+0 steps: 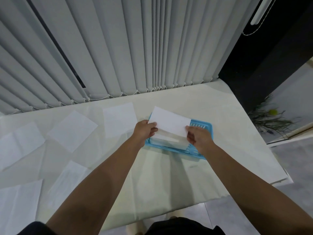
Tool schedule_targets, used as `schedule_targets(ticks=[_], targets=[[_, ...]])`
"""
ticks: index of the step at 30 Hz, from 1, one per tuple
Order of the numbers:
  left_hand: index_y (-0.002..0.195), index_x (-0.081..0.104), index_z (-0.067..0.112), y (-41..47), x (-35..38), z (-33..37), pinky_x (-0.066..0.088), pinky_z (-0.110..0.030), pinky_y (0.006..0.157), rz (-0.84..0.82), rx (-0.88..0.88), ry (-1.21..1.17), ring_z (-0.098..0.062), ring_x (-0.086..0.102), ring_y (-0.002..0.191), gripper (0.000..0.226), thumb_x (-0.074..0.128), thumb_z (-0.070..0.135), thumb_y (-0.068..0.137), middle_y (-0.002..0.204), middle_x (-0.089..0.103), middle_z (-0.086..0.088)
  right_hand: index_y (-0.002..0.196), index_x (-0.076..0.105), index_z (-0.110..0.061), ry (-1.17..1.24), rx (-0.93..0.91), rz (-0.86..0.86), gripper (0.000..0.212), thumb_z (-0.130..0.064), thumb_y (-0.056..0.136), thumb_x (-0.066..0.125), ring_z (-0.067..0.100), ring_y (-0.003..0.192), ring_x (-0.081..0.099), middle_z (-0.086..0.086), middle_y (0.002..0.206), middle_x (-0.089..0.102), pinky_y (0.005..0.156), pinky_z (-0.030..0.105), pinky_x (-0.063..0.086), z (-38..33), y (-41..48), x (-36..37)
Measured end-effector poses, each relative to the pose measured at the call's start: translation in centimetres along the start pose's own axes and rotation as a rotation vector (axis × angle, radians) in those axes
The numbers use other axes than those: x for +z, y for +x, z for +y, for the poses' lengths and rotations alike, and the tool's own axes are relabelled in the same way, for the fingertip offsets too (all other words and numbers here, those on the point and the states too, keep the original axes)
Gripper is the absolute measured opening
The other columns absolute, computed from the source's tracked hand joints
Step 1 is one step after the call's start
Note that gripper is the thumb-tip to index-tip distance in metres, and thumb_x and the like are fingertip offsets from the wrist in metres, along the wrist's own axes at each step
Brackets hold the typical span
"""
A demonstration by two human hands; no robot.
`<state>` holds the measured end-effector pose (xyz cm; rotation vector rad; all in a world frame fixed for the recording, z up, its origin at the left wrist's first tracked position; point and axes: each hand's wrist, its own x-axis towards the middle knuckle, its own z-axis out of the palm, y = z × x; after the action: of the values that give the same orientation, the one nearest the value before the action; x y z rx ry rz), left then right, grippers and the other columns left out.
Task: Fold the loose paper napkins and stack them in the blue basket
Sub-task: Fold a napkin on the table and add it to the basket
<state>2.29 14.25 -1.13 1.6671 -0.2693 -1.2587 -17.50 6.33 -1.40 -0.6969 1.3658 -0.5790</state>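
Observation:
A folded white napkin (170,122) hangs in the air just above the blue basket (201,125). My left hand (145,131) pinches its left end and my right hand (198,135) pinches its right end. Inside the basket lies a folded napkin stack (166,139), partly hidden by the held napkin and my hands. Several loose unfolded napkins lie flat on the table to the left, among them one (119,120) beside the basket, one (72,130) further left and one (70,175) nearer to me.
The table (228,133) carries a cream cloth and ends at the right and near edges. Grey vertical blinds (118,48) hang along its far side. A dark wall and a plant (271,119) stand beyond the right edge.

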Motion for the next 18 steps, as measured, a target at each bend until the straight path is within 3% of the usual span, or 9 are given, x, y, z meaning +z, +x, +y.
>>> schedule_targets(ticks=[5, 7, 10, 15, 18], targets=[[0.1, 0.059, 0.015, -0.3, 0.5, -0.3, 0.054, -0.026, 0.074, 0.098, 0.086, 0.242, -0.012, 0.066, 0.07, 0.013, 0.059, 0.025, 0.092, 0.087, 0.068, -0.005, 0.07, 0.065, -0.011, -0.205, -0.119, 0.067, 0.013, -0.011, 0.081, 0.072, 0.014, 0.055, 0.047, 0.005, 0.062, 0.057, 0.054, 0.02, 0.043, 0.0, 0.1, -1.0], [0.093, 0.064, 0.016, -0.3, 0.4, -0.6, 0.051, -0.031, 0.076, 0.161, 0.112, 0.362, -0.016, 0.063, 0.076, 0.015, 0.057, 0.03, 0.091, 0.089, 0.066, -0.003, 0.068, 0.065, -0.013, -0.28, -0.15, 0.08, 0.015, -0.012, 0.081, 0.072, 0.012, 0.05, 0.044, 0.002, 0.058, 0.055, 0.049, 0.017, 0.04, 0.0, -0.1, -1.3], [0.096, 0.07, 0.015, -0.2, -0.1, -1.2, 0.042, -0.026, 0.072, 0.208, 0.136, 0.451, -0.018, 0.058, 0.087, 0.018, 0.062, 0.028, 0.087, 0.096, 0.065, 0.0, 0.068, 0.067, -0.014, -0.319, -0.171, 0.091, 0.013, -0.013, 0.079, 0.074, 0.009, 0.048, 0.046, -0.001, 0.057, 0.056, 0.046, 0.012, 0.039, 0.3, -0.2, -1.5], [0.089, 0.071, 0.016, -0.2, -0.8, -1.8, 0.043, -0.025, 0.076, 0.207, 0.176, 0.525, -0.016, 0.059, 0.088, 0.012, 0.066, 0.025, 0.084, 0.094, 0.067, 0.004, 0.078, 0.072, -0.012, -0.354, -0.185, 0.115, 0.003, -0.014, 0.079, 0.074, 0.008, 0.059, 0.052, -0.005, 0.065, 0.062, 0.059, 0.018, 0.042, 1.0, -0.1, -1.5], [0.093, 0.072, 0.014, -0.3, -1.0, -1.9, 0.045, -0.027, 0.077, 0.212, 0.191, 0.604, -0.017, 0.059, 0.087, 0.017, 0.064, 0.027, 0.087, 0.091, 0.066, 0.004, 0.086, 0.074, -0.01, -0.361, -0.188, 0.128, 0.007, -0.015, 0.08, 0.073, 0.005, 0.06, 0.052, -0.005, 0.072, 0.064, 0.058, 0.016, 0.042, 1.2, -0.1, -1.5]])
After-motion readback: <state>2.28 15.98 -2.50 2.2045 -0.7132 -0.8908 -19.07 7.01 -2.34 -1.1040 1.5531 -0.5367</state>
